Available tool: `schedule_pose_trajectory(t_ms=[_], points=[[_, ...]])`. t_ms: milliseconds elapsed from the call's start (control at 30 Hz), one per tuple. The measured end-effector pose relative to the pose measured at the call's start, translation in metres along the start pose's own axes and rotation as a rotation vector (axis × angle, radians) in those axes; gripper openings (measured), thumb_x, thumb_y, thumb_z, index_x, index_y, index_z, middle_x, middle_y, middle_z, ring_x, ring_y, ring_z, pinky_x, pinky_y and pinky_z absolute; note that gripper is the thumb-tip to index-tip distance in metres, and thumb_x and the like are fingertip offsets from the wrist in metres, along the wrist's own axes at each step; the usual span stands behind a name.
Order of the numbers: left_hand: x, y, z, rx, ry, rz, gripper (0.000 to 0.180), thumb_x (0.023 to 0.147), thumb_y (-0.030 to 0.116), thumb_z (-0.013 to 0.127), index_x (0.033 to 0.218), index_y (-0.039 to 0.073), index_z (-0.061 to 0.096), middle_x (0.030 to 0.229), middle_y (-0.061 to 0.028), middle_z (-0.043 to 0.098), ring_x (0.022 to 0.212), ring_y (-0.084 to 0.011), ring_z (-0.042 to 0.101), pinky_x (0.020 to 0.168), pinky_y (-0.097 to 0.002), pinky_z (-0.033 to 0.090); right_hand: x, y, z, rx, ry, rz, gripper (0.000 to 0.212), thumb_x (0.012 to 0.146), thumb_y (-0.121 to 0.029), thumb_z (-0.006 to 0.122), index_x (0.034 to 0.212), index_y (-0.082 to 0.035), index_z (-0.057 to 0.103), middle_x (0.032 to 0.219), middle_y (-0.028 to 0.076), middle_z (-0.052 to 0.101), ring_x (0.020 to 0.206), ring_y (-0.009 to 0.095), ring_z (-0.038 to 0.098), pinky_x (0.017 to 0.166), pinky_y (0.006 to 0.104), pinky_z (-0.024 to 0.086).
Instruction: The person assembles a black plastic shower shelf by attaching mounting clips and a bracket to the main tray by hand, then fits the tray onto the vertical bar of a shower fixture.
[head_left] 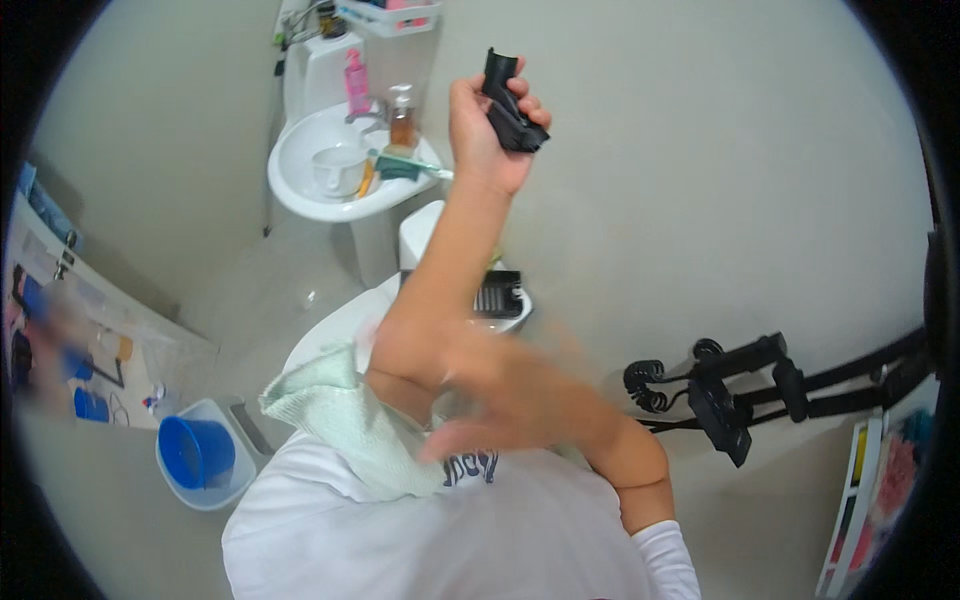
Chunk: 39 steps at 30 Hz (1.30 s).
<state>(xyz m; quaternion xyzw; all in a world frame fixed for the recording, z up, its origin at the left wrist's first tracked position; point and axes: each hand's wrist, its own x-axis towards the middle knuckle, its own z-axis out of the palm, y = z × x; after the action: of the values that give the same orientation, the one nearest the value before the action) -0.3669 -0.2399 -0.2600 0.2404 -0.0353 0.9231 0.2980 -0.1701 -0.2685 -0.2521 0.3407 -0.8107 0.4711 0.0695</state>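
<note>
Two hands are up in front of you: one arm reaches far up with its hand closed around a black device, raised high against the pale wall above the sink; which of your hands this is I cannot tell for certain, though the arm seems to rise from your left side, so I take it for your left hand. Your right hand crosses low over your chest, blurred with motion, fingers spread and open, holding nothing, just beside the pale green cloth draped at your shoulder.

One risk, as I judge it: the device sits high in the fingers with its far end sticking out, and the toilet and sink lie below it; a loose grip could drop it onto hard porcelain or into water. Your moving right hand could also brush the cloth off your shoulder.

That device is black, matte and stubby, angled, with a wider notched end pointing up and a blocky lower end past your fingers; it looks like rigid plastic, and finer details are too small to tell.
</note>
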Motion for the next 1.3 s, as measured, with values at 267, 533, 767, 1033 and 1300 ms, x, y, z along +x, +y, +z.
schedule_pose_trajectory(t_ms=[267,533,767,1033,1300], points=[[-0.018,0.169,-0.074,0.024,0.217,-0.267,0.043,0.079,0.024,0.042,0.112,-0.004,0.043,0.078,-0.0046,0.049,0.062,-0.0136,0.043,0.057,-0.0263,0.041,0.049,0.089,0.044,0.184,-0.173,0.073,0.018,0.074,-0.016,0.062,0.08,0.001,0.059,0.091,0.013,0.053,0.086,0.028,0.052,0.074,0.0343,0.042],[-0.002,0.224,-0.105,0.309,0.348,-0.36,0.043,0.081,0.021,0.038,0.115,-0.005,0.041,0.077,-0.0048,0.047,0.062,-0.0137,0.043,0.057,-0.0258,0.04,0.123,0.108,0.153,0.631,-0.985,-0.14,0.024,0.079,-0.015,0.049,0.085,0.007,0.055,0.08,0.024,0.056,0.079,0.032,0.054,0.07,0.0373,0.041],[-0.088,0.187,-0.169,-0.092,0.353,-0.243,0.048,0.078,0.019,0.048,0.12,-0.002,0.037,0.084,-0.0055,0.045,0.066,-0.0132,0.041,0.058,-0.0251,0.039,0.07,0.196,0.108,1.006,-0.577,0.227,0.027,0.088,-0.021,0.049,0.094,0.003,0.061,0.091,0.01,0.064,0.083,0.016,0.059,0.074,0.029,0.046],[-0.166,0.137,-0.256,-0.142,0.597,-0.711,0.045,0.083,0.029,0.049,0.117,-0.001,0.042,0.082,-0.0028,0.049,0.061,-0.0104,0.043,0.052,-0.0223,0.038,-0.015,0.318,0.069,0.54,0.647,0.808,0.022,0.086,-0.016,0.053,0.104,-0.005,0.058,0.087,0.003,0.056,0.08,0.01,0.053,0.07,0.0218,0.043],[-0.172,0.101,-0.281,0.137,0.716,-0.554,0.033,0.087,0.028,0.041,0.106,0.002,0.05,0.082,-0.0026,0.053,0.064,-0.0131,0.049,0.054,-0.0246,0.043,-0.008,0.318,0.101,0.017,0.794,0.734,0.02,0.077,-0.016,0.065,0.089,-0.002,0.056,0.082,0.006,0.055,0.072,0.013,0.054,0.061,0.0252,0.043]])
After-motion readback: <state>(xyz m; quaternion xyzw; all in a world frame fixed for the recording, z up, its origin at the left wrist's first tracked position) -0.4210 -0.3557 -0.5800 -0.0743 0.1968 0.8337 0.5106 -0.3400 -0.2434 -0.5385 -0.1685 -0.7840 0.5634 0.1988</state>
